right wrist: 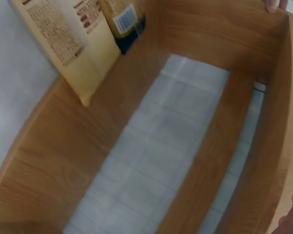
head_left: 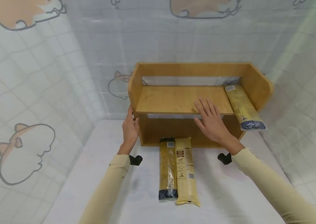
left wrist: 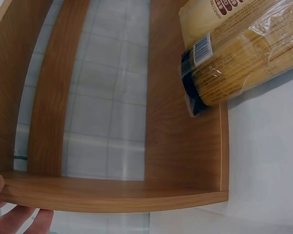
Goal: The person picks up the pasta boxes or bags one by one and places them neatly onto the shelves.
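Shelf (head_left: 169, 98), packet (head_left: 242, 104) atop, two packets (head_left: 168, 168) in front

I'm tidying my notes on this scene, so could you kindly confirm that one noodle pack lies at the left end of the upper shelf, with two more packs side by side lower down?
Not quite: the head view shows that noodle pack at the right end of the upper shelf. The clear pack and yellow pack do lie side by side lower down.
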Action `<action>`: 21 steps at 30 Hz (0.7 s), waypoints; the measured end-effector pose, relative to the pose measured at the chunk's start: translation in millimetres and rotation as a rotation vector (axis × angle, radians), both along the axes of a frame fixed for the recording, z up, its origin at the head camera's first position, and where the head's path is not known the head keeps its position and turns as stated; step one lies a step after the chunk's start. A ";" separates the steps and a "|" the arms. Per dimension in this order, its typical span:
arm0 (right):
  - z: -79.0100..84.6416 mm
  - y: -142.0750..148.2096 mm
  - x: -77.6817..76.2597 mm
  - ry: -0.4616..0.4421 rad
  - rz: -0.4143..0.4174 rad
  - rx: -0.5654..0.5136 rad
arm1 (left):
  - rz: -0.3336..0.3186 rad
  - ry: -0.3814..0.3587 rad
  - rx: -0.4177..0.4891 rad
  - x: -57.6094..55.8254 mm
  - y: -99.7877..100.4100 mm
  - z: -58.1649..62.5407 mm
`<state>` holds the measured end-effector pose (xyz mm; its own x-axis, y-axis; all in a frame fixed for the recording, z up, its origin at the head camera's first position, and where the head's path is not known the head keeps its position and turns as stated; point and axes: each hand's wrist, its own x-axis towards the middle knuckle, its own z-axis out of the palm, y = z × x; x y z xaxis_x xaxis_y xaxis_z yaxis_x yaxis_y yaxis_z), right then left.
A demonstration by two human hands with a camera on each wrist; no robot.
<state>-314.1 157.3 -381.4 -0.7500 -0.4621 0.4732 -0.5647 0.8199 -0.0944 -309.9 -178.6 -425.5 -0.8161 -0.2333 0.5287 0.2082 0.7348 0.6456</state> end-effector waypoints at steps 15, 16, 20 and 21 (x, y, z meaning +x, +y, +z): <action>-31.2 -10.2 17.2 0.180 0.160 0.050 | -0.018 0.006 0.004 -0.9 -1.0 -0.1; -33.3 -10.2 18.5 0.195 0.184 0.054 | -0.018 0.006 0.004 -0.9 -0.9 -0.3; -40.2 -10.2 22.5 0.222 0.278 0.067 | -0.024 0.012 0.007 -1.4 -0.7 -0.6; -42.1 -9.8 23.5 0.220 0.292 0.067 | -0.027 0.013 0.007 -1.4 -0.6 -0.5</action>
<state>-290.7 147.5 -423.5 -0.4656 -0.6769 0.5701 -0.7765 0.6215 0.1037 -311.3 -179.2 -426.0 -0.8152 -0.2146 0.5380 0.2368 0.7242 0.6477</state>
